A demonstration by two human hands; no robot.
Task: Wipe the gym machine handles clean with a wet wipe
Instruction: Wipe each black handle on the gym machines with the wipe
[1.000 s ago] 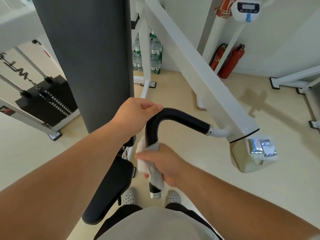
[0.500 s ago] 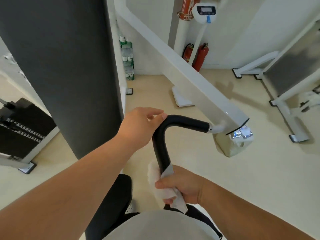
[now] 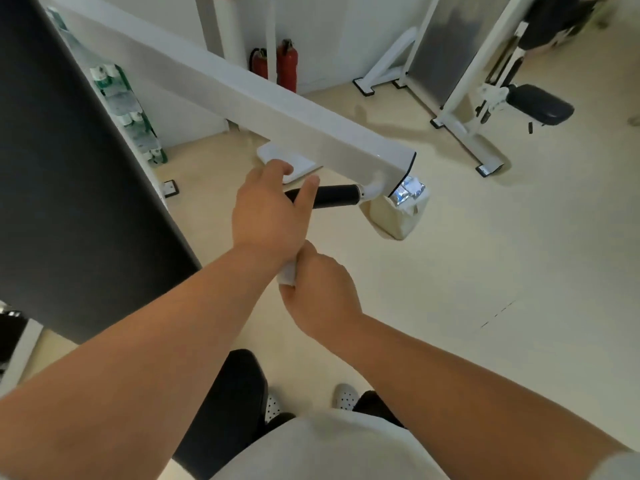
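Note:
A black padded handle (image 3: 334, 196) sticks out from the end of a white machine arm (image 3: 263, 98). My left hand (image 3: 272, 209) grips the handle at its bend and covers that part. Just below, my right hand (image 3: 317, 289) holds a white wet wipe (image 3: 286, 273) wrapped round the handle's lower leg, which is hidden by both hands. A silver wipe packet (image 3: 408, 190) lies on the beige pad under the arm's end.
A tall dark backrest pad (image 3: 69, 168) fills the left. The black seat (image 3: 225, 403) is below my arms. Two red fire extinguishers (image 3: 287, 64) stand by the far wall, and another white gym machine (image 3: 485, 81) stands at the right.
My right hand with the wipe has slid up the handle's lower leg to just under my left hand. The view has swung to the right and tilted.

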